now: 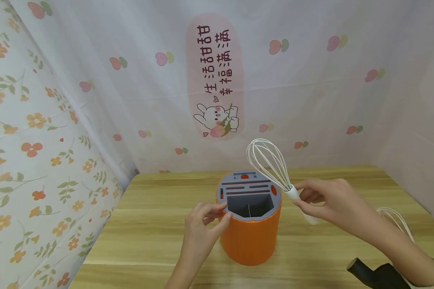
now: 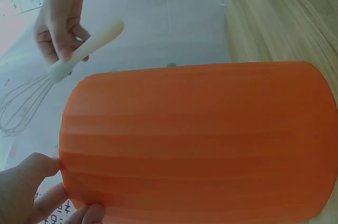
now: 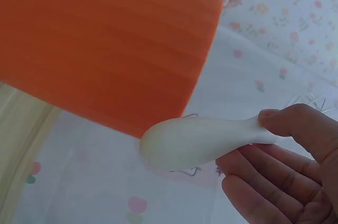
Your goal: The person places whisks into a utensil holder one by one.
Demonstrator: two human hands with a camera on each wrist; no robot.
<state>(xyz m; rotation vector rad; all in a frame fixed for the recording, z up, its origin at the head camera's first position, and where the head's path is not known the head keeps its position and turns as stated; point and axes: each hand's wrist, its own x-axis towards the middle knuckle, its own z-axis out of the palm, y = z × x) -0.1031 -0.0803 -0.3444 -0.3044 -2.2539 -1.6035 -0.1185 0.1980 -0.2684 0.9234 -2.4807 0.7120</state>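
An orange utensil holder (image 1: 250, 245) with a grey slotted top (image 1: 244, 182) stands upright on the table, a large divided opening at its near side. My left hand (image 1: 202, 224) grips its upper left edge with bent fingers and thumb. In the left wrist view, the left fingertips (image 2: 53, 197) lie along the holder's edge. My right hand (image 1: 329, 200) pinches a white whisk (image 1: 271, 162) near where the wires meet the handle. The whisk is tilted, wires up and left, beside the holder's right rim. Its rounded handle (image 3: 195, 142) fills much of the right wrist view.
On the wooden table (image 1: 148, 233), a second set of white whisk wires (image 1: 398, 220) shows at the right, partly behind my forearm. A black object (image 1: 376, 275) lies at the lower right. Printed curtains (image 1: 148, 100) hang behind and to the left.
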